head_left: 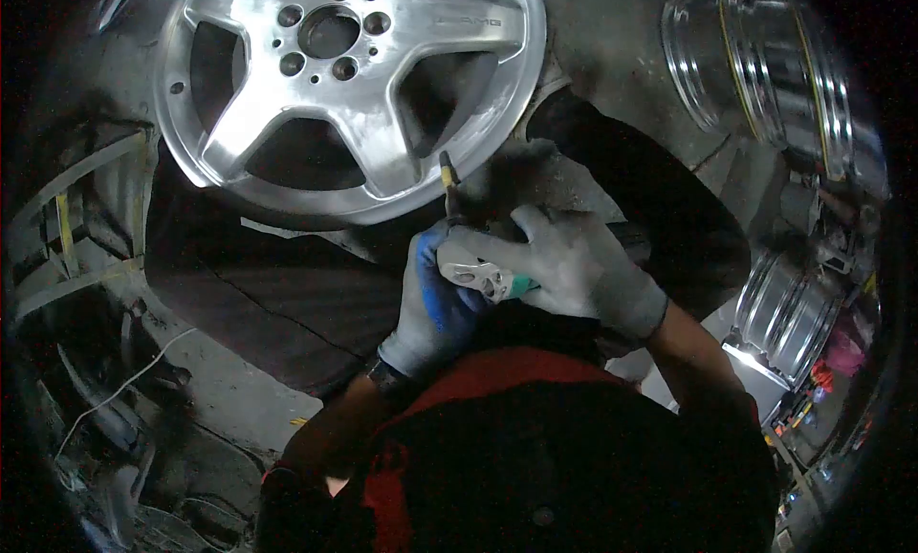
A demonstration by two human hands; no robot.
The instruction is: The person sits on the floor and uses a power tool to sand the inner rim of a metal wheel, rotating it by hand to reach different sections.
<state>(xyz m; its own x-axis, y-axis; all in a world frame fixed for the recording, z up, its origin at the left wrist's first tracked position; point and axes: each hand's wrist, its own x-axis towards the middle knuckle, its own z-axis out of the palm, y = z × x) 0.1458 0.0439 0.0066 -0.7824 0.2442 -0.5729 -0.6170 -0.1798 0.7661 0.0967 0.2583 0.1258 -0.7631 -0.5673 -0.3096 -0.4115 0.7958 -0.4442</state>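
Observation:
A silver five-spoke alloy wheel (373, 147) lies face up before me, its spokes and lip partly polished. Both gloved hands are closed on a hand-held die grinder (470, 271) with a grey body and a green band. My left hand (426, 309), in a grey and blue glove, wraps it from the left. My right hand (588, 271), in a grey glove, grips it from the right, thumb raised. From the front of the grinder a slim shaft with a yellow and dark tip (447, 171) points forward and overlaps the wheel's near lip in this view.
My bent legs (287, 285) lie on either side of the work. Shiny wheel barrels stand at the upper right (765, 70) and lower right (789, 309). A metal frame (81, 204) is on the left, with a pale cable (129, 386) on the floor below it.

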